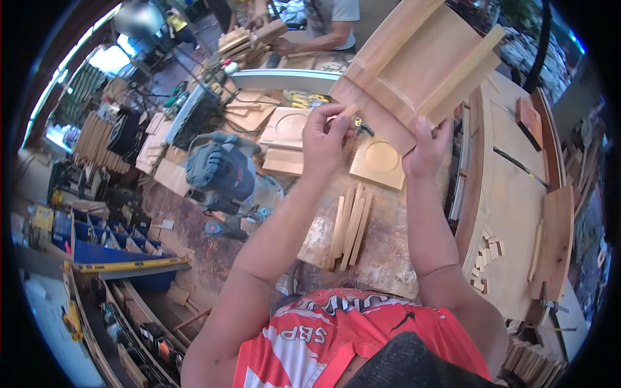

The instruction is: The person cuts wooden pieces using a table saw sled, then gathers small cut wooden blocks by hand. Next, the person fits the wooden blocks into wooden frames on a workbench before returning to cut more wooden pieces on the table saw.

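My right hand [428, 150] grips the lower corner of a wooden panel [446, 48] with raised strips along its sides, held tilted above the bench. My left hand [326, 137] is closed in a pinch on a small wood block [350, 110], close to the panel's lower left edge. Beneath my hands lies a square board with a round recess [383, 159]. Several narrow wood strips [351, 226] lie side by side on the bench nearer to me. A second board with a circular recess [285, 127] sits to the left.
A blue router [223, 169] stands on the workbench [310, 249] at left. A yellow power tool [306, 100] lies behind my left hand. Small wood offcuts [486, 258] are scattered on the right-hand table [511, 239]. Another person [330, 29] works across the bench beside stacked wood.
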A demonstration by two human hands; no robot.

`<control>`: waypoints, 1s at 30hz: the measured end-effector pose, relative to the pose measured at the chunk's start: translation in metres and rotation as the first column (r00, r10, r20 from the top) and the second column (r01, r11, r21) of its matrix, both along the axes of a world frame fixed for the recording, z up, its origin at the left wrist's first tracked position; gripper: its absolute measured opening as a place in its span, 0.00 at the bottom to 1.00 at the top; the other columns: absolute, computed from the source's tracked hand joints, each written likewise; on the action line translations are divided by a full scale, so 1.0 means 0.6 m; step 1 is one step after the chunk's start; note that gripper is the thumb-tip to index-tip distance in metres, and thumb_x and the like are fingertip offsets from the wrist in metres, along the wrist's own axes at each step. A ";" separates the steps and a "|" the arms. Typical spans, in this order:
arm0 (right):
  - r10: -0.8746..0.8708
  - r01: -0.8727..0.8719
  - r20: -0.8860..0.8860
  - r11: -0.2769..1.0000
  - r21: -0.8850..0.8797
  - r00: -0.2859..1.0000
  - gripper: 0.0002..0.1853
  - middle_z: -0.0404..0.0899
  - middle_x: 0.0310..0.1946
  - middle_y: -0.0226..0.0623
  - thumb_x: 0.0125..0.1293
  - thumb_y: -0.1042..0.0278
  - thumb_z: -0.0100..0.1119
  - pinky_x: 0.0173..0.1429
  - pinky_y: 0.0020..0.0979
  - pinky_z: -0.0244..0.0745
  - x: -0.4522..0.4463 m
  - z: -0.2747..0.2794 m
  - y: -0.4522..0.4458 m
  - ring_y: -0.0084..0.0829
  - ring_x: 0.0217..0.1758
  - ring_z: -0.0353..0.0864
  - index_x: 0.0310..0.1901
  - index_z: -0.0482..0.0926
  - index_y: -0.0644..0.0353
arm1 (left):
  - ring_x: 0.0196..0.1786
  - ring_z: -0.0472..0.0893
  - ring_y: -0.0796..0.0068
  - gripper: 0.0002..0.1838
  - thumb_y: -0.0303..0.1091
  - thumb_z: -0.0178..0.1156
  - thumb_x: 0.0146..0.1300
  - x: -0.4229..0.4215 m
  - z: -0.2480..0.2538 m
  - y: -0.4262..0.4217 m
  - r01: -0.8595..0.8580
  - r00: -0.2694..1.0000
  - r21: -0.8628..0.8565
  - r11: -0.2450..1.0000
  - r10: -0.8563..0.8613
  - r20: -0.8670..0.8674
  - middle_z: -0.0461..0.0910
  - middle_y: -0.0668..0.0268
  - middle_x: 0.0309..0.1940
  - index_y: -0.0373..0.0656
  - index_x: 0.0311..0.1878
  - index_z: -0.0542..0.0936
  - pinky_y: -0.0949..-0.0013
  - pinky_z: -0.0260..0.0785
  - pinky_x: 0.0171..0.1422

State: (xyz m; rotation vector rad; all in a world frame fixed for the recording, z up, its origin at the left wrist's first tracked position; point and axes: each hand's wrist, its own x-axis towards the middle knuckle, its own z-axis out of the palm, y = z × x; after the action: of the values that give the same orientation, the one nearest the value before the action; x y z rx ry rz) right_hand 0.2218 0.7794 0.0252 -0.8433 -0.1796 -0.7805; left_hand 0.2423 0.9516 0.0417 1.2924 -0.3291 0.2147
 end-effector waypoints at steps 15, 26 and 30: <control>0.126 -0.126 0.010 0.992 0.028 0.992 0.36 0.66 0.64 0.42 0.63 0.67 0.61 0.71 0.45 0.69 -0.105 0.055 0.104 0.41 0.68 0.70 0.70 0.57 0.60 | 0.33 0.74 0.84 0.13 0.33 0.72 0.62 -0.074 0.057 0.054 -0.521 0.785 0.062 0.851 0.450 0.426 0.78 0.71 0.34 0.40 0.41 0.77 0.79 0.67 0.37; 0.204 -0.206 0.062 0.978 0.036 0.977 0.38 0.65 0.65 0.43 0.64 0.68 0.58 0.72 0.45 0.69 -0.117 0.055 0.114 0.42 0.68 0.70 0.73 0.54 0.60 | 0.36 0.74 0.65 0.15 0.37 0.78 0.48 -0.088 0.088 0.080 -0.716 0.578 0.191 0.671 0.416 0.702 0.77 0.66 0.30 0.44 0.39 0.87 0.63 0.66 0.43; 0.214 -0.216 0.061 0.976 0.038 0.975 0.37 0.65 0.66 0.44 0.64 0.68 0.59 0.73 0.45 0.68 -0.118 0.047 0.116 0.42 0.68 0.70 0.73 0.54 0.61 | 0.36 0.75 0.68 0.15 0.34 0.78 0.49 -0.080 0.088 0.078 -0.746 0.552 0.212 0.631 0.408 0.728 0.78 0.65 0.29 0.41 0.39 0.87 0.66 0.67 0.43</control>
State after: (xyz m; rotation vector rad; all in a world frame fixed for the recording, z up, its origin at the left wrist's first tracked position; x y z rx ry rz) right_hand 0.1511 0.8491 0.0531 -0.7457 -0.2976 -0.6030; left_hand 0.1945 0.9983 0.0945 1.8194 -0.5122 1.2721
